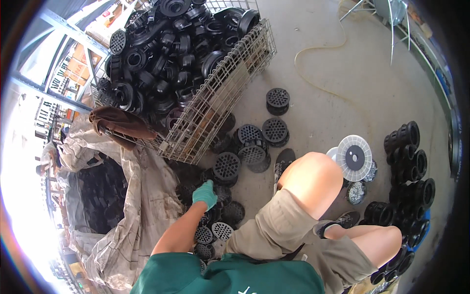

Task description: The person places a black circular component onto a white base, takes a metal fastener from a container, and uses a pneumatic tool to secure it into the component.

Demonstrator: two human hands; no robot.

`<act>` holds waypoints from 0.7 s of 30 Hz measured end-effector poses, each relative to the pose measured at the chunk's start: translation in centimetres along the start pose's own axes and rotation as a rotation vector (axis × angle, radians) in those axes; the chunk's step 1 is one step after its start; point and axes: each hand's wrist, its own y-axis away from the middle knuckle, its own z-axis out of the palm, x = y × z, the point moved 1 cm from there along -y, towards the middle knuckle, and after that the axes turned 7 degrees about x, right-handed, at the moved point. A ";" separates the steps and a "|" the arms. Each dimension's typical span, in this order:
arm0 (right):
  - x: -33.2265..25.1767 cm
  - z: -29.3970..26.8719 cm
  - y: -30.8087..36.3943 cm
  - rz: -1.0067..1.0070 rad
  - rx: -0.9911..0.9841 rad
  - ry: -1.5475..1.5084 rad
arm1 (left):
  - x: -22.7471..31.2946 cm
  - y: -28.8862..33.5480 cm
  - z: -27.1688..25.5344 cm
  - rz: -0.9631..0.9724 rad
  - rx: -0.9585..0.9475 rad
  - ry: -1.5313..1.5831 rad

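Observation:
My left hand (204, 195), in a green glove, reaches down among black plastic cylinders with round-holed tops on the floor. Its fingers look drawn together beside one such cylinder (226, 165); what they grip is hidden. Just below the hand lie a lighter grey holed disc (223, 231) and a darker holed piece (203, 234). More cylinders (253, 154) stand grouped to the right of the hand. My right hand is not in view.
A wire cage (230, 81) heaped with black plastic fittings (166, 63) stands at the far left, a brown cloth (120, 122) on its corner. Nearer is a large woven sack (147, 196). At right are a translucent reel-like disc (354, 158) and stacked black rings (416, 196). A thin hose (313, 48) crosses the floor.

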 end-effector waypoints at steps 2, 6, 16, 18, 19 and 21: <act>-3.3 -1.2 0.2 -0.070 0.007 -0.097 | -1.3 0.5 -3.0 -0.086 0.166 0.250; -11.3 -2.3 0.3 -0.269 -0.023 -0.312 | 0.2 2.6 -12.7 0.214 0.564 1.198; -32.8 6.4 0.8 -0.638 -0.378 -0.840 | 23.9 12.5 -30.1 0.950 -0.196 1.881; -35.1 10.5 1.0 -0.623 -0.433 -1.032 | 26.7 13.5 -29.6 1.014 -0.267 1.986; -35.6 10.3 0.7 -0.581 -0.468 -1.044 | 28.1 13.5 -29.7 1.027 -0.410 1.917; -37.2 10.0 0.8 -0.488 -0.507 -1.061 | 30.1 13.3 -29.7 1.158 -0.151 1.644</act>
